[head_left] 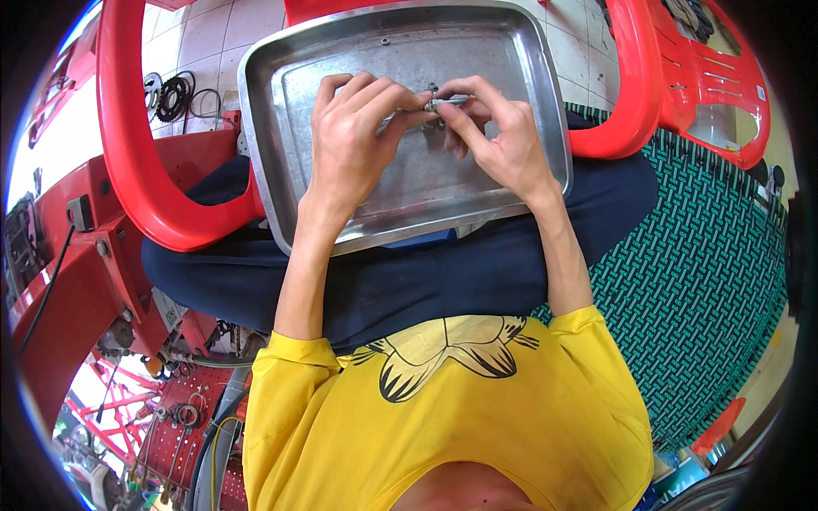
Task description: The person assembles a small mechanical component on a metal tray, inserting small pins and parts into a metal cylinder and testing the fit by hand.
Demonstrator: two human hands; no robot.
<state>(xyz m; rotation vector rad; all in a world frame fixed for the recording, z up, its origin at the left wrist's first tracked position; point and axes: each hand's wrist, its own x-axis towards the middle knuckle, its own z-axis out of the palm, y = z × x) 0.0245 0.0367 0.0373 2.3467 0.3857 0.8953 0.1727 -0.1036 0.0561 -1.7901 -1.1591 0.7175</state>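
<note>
Above a shallow stainless steel tray [294,196], my left hand [351,132] and my right hand [504,140] meet fingertip to fingertip. Between them is a small dark metal part [432,106], pinched from both sides by thumbs and fingers. Its exact kind is too small and too covered to make out. A tiny ring-shaped metal piece, like a nut [384,41], lies apart on the tray floor near the far wall. The tray's near edge rests by my crossed legs in dark trousers.
A red plastic chair's curved arms [141,162] flank the tray. Black sprockets [174,98] lie on the tiled floor at far left. Red machinery [94,264] stands close on my left, with a red pegboard of tools [175,443] below. A green woven mat [690,289] spreads right.
</note>
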